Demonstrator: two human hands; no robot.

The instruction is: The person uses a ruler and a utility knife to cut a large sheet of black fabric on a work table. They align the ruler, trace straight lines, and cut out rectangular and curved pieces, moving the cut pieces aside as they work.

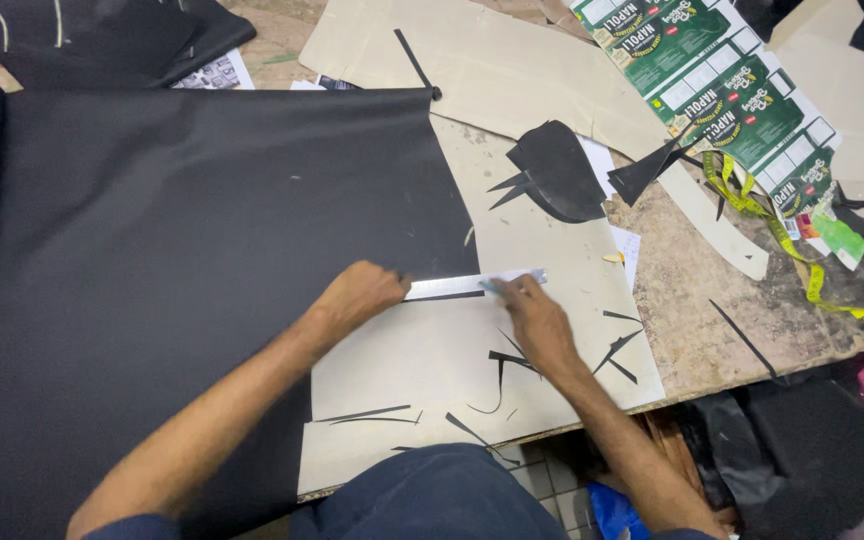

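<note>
left hand (357, 295) pressing flat steel ruler (474, 285) onto big black sheet (192, 270), right hand (537, 320) gripping small blade, barely visible. black offcut slivers (497, 365) near on beige board (542, 240), so some cuts done, most sheet uncut.

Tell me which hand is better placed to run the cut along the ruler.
Probably the right hand: it already grips a small tool at the metal ruler's edge. The left hand presses the ruler's other end onto the black sheet, steadying it.

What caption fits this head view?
Left hand presses a metal ruler on black sheet while right hand works a small tool along it.
</note>
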